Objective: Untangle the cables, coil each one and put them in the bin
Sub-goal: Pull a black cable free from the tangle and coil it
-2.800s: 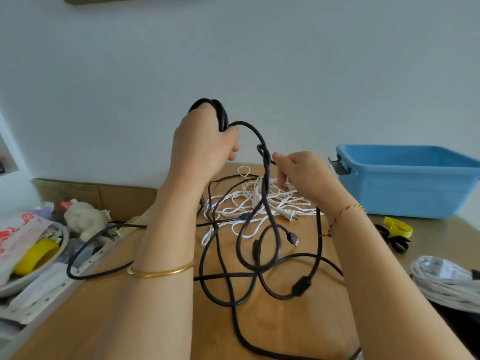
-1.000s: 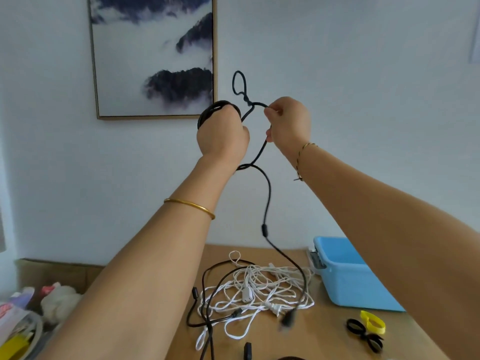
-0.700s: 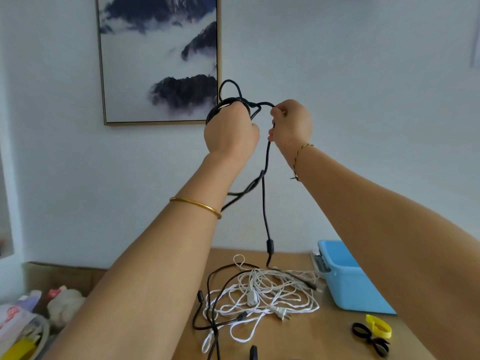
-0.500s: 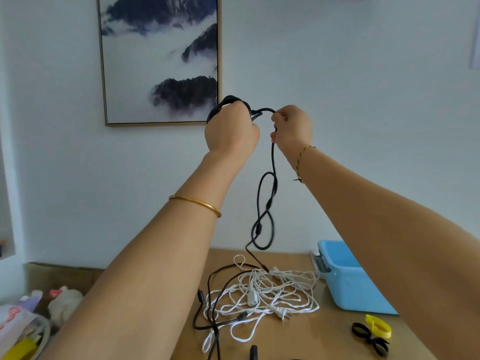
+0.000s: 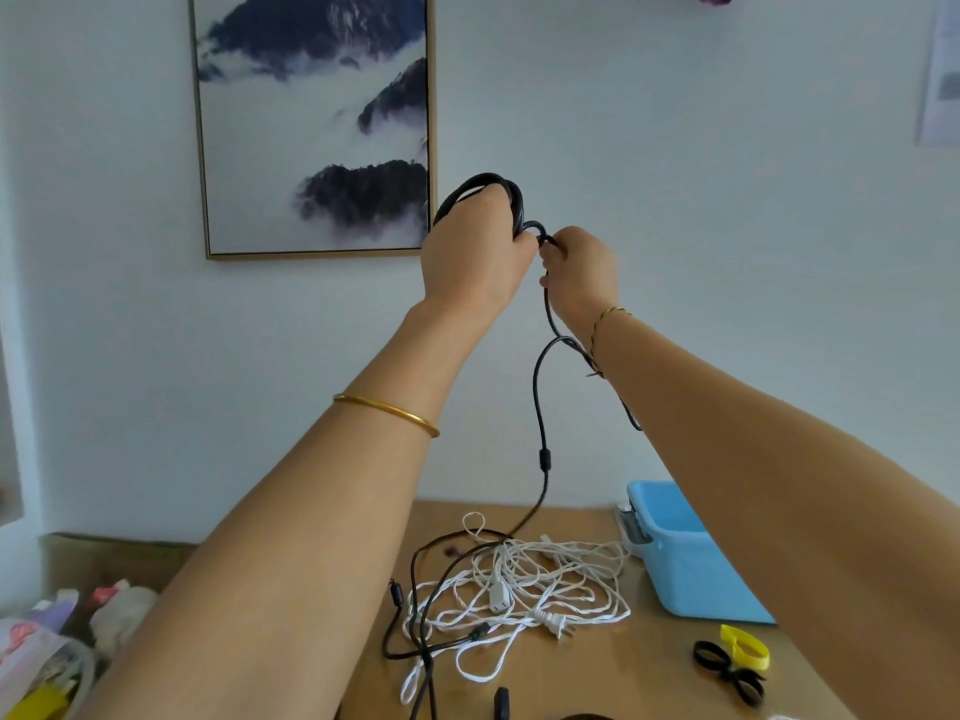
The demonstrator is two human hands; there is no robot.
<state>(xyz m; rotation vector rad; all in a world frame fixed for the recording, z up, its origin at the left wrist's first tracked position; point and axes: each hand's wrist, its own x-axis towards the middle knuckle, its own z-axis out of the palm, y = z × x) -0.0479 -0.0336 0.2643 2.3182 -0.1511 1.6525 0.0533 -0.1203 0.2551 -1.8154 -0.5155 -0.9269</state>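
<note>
Both hands are raised high in front of the wall. My left hand grips a coil of black cable whose loops arch over its knuckles. Right beside it, my right hand pinches the same black cable where it leaves the coil. From there the cable's free length hangs down to the wooden table. On the table lies a tangle of white cable with a plug, crossed by more black cable. The blue bin stands at the right, partly hidden by my right forearm.
A framed mountain picture hangs on the wall behind my hands. Black cable ties and a yellow tie lie near the table's right front. At the far left sits a dish of clutter.
My hands rose from table height to high before the wall. Over the last second another loop went onto the coil, and the loop dangling half a second ago has gone from the hanging length.
</note>
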